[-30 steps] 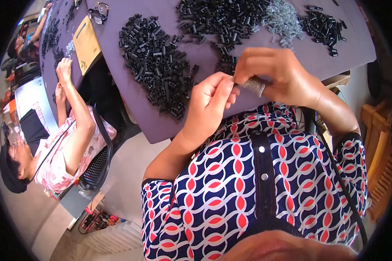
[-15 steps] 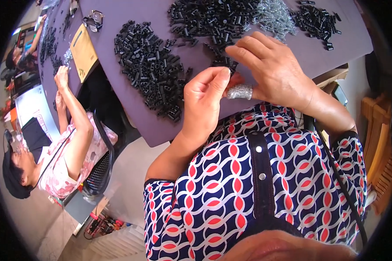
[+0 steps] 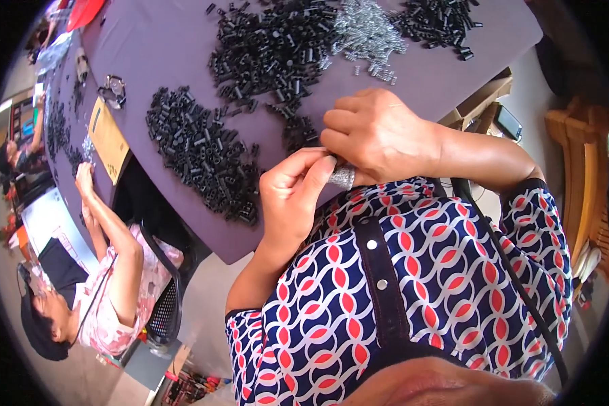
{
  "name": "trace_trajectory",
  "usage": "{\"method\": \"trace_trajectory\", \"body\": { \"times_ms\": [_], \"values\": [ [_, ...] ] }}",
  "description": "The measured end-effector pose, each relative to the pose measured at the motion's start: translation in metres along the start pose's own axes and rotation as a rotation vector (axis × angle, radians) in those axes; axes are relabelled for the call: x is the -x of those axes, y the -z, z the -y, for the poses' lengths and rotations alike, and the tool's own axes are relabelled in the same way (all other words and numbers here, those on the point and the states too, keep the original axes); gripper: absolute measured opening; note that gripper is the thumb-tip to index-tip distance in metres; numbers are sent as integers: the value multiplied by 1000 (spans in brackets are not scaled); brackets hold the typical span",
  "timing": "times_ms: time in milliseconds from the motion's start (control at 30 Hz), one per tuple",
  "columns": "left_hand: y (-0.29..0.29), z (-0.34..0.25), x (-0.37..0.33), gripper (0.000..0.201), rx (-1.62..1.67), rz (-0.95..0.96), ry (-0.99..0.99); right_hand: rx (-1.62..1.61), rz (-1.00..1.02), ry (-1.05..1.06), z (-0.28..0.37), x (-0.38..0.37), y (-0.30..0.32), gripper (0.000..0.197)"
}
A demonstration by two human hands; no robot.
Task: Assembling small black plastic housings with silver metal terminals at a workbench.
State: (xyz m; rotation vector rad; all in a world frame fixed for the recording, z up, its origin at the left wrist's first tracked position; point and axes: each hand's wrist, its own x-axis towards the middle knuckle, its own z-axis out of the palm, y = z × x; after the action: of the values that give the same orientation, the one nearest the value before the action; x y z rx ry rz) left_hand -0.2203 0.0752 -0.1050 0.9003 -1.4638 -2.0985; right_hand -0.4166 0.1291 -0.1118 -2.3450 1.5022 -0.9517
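My left hand is closed in a pinch, thumb against fingers, at the table's near edge. Against its fingertips, my right hand is closed too, fingers curled and knuckles up. Silvery wrapping covers my right thumb. A small dark bit shows where the fingertips meet, but the fingers hide most of it. Just beyond my hands is a thin trail of black parts. To the left lies a pile of small black cylindrical pieces. A larger black pile lies farther off.
Small silvery coil-like pieces and another black pile lie at the far side of the purple-grey tabletop. At left, a co-worker sits by a yellow envelope and glasses. A wooden chair stands at right.
My right fingers have come down from a raised, spread pose and curled in against the left fingertips. The view has shifted, so the table and piles sit lower and farther left.
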Motion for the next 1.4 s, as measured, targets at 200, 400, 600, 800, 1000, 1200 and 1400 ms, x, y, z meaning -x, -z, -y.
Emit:
{"method": "trace_trajectory", "body": {
  "times_ms": [200, 400, 600, 800, 1000, 1200, 1400],
  "values": [
    [-1, 8, -2, 15, -44, -40, -1, -17, 28, -55, 1, 7, -7, 31],
    [-13, 4, -7, 15, -25, -32, 19, 6, 62, -121, 1, 13, 1, 30],
    [-7, -2, -12, 18, -51, 4, 54, 30, 11, -149, 2, 13, -2, 30],
    [-1, -11, -10, 22, 241, 110, 273, -115, -112, -95, 3, 7, -4, 33],
    [3, 3, -14, 21, 309, 141, 247, -33, -92, -77, 2, 11, -6, 31],
    [5, 11, -14, 21, 407, 151, 276, -10, -6, -79, 2, 13, -10, 33],
    [4, 6, -13, 23, 211, 109, 250, 0, -8, -107, 2, 16, -9, 41]
  ]
}}
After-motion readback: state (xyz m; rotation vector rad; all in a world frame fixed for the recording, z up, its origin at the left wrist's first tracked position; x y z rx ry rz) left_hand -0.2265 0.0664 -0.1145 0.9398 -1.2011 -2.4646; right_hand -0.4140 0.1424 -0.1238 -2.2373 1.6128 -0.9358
